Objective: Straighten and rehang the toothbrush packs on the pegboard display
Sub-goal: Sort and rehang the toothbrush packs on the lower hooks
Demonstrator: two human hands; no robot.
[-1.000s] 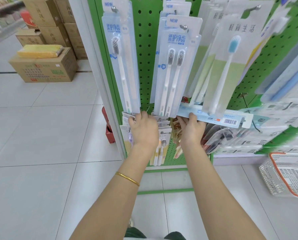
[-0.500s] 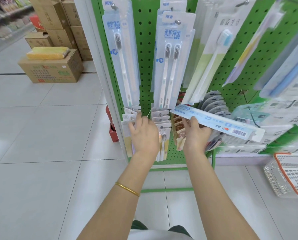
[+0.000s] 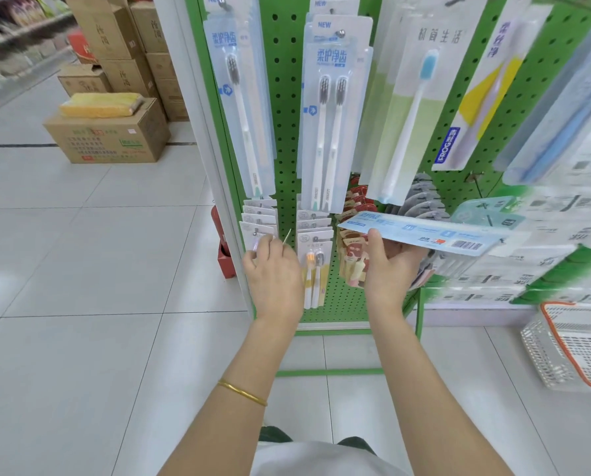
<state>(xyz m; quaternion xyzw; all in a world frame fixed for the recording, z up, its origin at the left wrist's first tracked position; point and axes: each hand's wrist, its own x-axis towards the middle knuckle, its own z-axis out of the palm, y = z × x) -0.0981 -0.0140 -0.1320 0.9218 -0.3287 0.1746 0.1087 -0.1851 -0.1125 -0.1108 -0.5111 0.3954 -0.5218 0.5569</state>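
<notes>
The right hand (image 3: 386,269), the nearer one, pinches the loose toothbrush pack (image 3: 424,231) by its left end, thumb on top. The pack's long axis runs nine to three o'clock. The left hand (image 3: 273,269) curls at the small packs (image 3: 258,225), and I cannot tell whether it grips them. The pegboard (image 3: 283,97) hooks lie toward twelve o'clock, so the pack likely needs turning upright.

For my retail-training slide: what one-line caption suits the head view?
Right hand holds a blue toothbrush pack flat; left hand touches small packs low on the green pegboard.

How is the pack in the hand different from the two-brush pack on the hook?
The held pack lies nearly flat, gripped by the right hand; the two-brush pack hangs upright from its hook. The held pack shows a barcode; the two-brush pack shows its brushes. Both are pale blue.
</notes>
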